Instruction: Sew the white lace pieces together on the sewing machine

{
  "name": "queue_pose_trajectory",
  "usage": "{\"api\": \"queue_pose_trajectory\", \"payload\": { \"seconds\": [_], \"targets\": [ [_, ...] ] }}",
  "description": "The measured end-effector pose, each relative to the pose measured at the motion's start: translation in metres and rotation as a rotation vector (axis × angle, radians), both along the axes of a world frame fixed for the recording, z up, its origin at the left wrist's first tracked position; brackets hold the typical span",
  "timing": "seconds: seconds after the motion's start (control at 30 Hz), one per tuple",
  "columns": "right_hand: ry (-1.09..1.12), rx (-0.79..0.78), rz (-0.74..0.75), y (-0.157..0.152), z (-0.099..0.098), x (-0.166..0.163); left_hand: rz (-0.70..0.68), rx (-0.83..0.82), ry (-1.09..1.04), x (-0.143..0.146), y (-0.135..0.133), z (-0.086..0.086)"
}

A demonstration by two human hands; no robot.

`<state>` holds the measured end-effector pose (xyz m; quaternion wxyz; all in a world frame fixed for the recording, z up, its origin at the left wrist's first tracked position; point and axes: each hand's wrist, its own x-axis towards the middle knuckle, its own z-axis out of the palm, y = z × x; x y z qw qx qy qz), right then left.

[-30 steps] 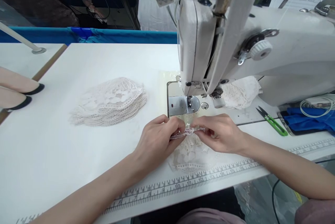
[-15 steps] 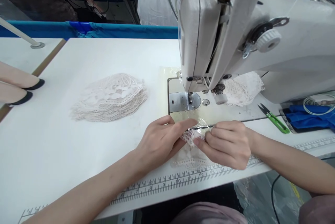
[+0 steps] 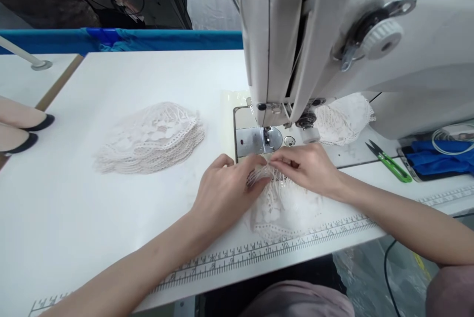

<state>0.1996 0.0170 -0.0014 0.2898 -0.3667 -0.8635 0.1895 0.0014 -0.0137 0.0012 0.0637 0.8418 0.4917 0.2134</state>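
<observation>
A piece of white lace [image 3: 276,211] lies bunched at the front of the sewing machine [image 3: 266,50], its scalloped lower edge spread over the printed ruler. My left hand [image 3: 231,183] pinches the gathered top of the lace between thumb and fingers. Close beside it, my right hand [image 3: 309,166] has its fingertips pressed together on the upper edge of the same piece. Both hands sit just in front of the metal needle plate [image 3: 255,141] and the presser foot [image 3: 267,134]. The fingertips partly hide the lace's top edge.
A stack of lace pieces [image 3: 151,139] lies to the left on the white table. More lace [image 3: 346,119] rests behind the needle area. Green-handled thread snips [image 3: 390,161] and a dark tray with blue cloth [image 3: 440,156] are at right. A ruler [image 3: 252,255] runs along the front edge.
My right hand has moved up and slightly left, its fingers now at the lace's top edge. More of the lace hangs spread below the hands. The view has shifted slightly.
</observation>
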Motion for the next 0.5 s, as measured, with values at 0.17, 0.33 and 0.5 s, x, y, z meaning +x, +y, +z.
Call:
{"api": "queue_pose_trajectory", "payload": {
  "seconds": [0.17,0.33,0.5],
  "targets": [
    [-0.125,-0.061,-0.152,0.008,-0.001,-0.003,-0.085,0.341,0.16,0.001,-0.003,0.001],
    [-0.29,0.151,-0.202,0.011,0.0,0.001,-0.214,0.503,0.268,0.003,-0.009,0.003],
    [-0.448,0.472,-0.171,0.0,0.004,0.005,-0.216,0.378,0.212,0.003,-0.005,0.002]
  ]
}}
